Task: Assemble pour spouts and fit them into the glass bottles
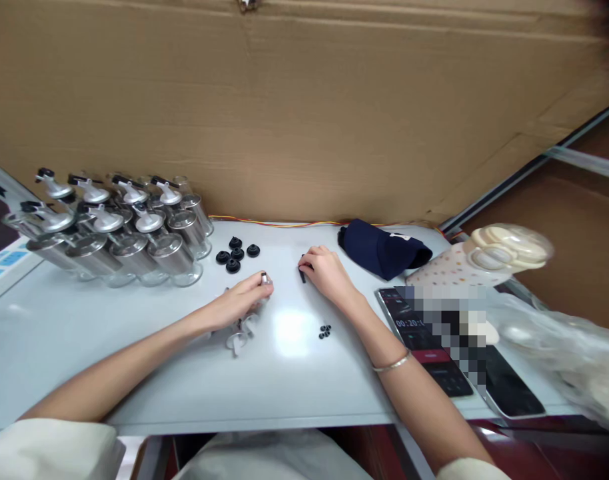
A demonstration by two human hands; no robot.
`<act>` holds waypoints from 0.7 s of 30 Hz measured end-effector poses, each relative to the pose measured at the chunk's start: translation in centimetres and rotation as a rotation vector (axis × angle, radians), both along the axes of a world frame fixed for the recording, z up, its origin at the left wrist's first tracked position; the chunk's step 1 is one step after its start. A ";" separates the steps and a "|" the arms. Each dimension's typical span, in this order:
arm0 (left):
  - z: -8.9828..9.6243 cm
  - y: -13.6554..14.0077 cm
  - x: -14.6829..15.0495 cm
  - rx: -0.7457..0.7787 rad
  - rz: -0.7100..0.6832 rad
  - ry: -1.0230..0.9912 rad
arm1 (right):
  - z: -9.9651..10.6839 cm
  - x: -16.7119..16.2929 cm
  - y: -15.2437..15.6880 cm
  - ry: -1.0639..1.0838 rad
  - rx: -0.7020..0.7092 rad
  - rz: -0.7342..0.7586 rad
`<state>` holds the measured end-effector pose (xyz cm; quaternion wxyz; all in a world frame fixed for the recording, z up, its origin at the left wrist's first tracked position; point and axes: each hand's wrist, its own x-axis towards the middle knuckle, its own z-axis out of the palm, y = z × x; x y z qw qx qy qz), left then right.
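My left hand (pixel 237 301) is closed around a small silvery spout piece with a dark tip (pixel 264 278), most of which the fingers hide. Under and beside that hand lie several silver-grey pourer parts (pixel 236 343). To the right, my right hand (pixel 329 277) pinches a small black strip-like part (pixel 302 274) at the table surface. Several black ribbed stoppers (pixel 237 254) rest beyond my left hand. Several tiny black caps or rings (pixel 325 331) sit nearer me, left of my right forearm.
Glass-and-steel bottles (pixel 177 255), several topped with pourers, crowd the table's left. A navy cloth cap (pixel 379 247), a dotted tumbler (pixel 449 267), phones (pixel 449 377) and a clear plastic bag (pixel 559 353) occupy the right. Cardboard (pixel 304 120) walls the back, with thin wires (pixel 284 225) below.
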<state>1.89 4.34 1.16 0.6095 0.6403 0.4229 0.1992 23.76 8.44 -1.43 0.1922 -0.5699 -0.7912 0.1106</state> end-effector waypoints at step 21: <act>-0.2 -0.5 0.0 0.263 0.040 -0.021 | 1.7 -3.3 -4.5 0.945 -0.013 0.151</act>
